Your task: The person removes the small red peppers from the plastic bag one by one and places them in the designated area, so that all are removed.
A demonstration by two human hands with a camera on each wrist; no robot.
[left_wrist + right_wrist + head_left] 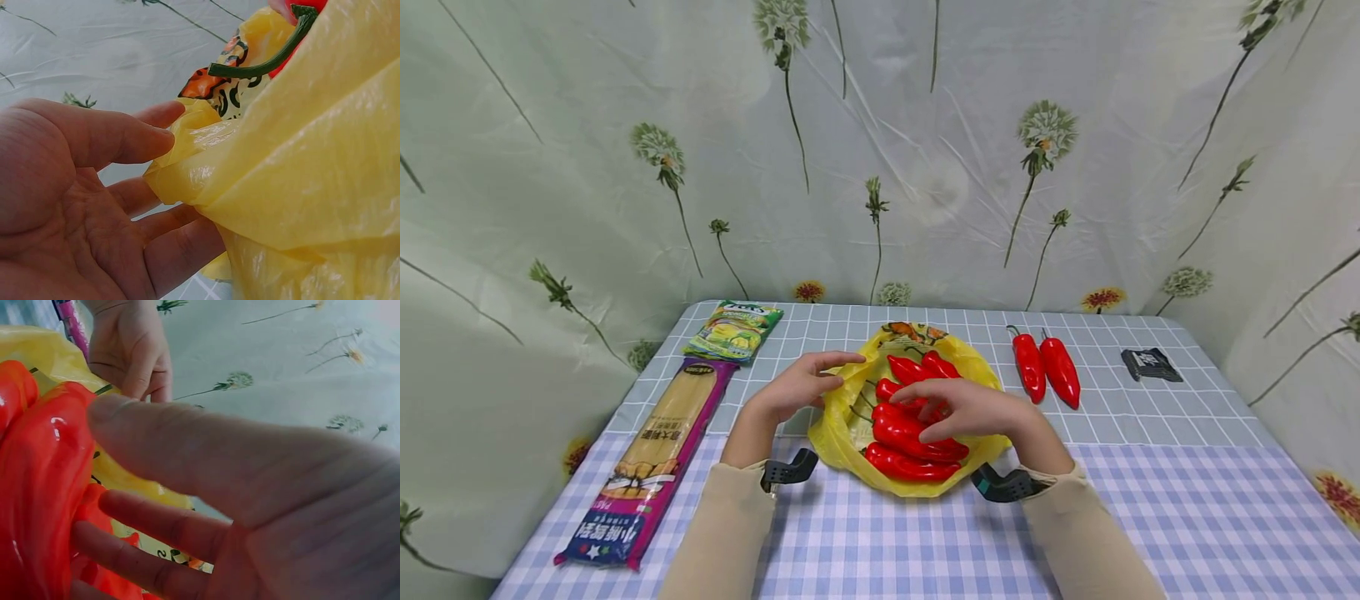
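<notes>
A yellow plastic bag [838, 437] lies with its mouth spread on the table, several red peppers [910, 464] with green stems inside. At its left rim, my left hand [797, 387] pinches the plastic; in the left wrist view the thumb [153, 140] lies over the bag edge, with other fingers behind it. Over the peppers, my right hand [973, 408] reaches in from the right with fingers spread. The right wrist view has its fingertips [112, 503] right beside a large red pepper [47, 456], the thumb apart from them.
Two more red peppers [1045, 367] lie right of the bag. A small black packet [1150, 364] sits farther right. On the left are a green-and-yellow packet [733, 331] and a long pasta pack [651, 458]. A floral curtain [880, 150] hangs behind the table.
</notes>
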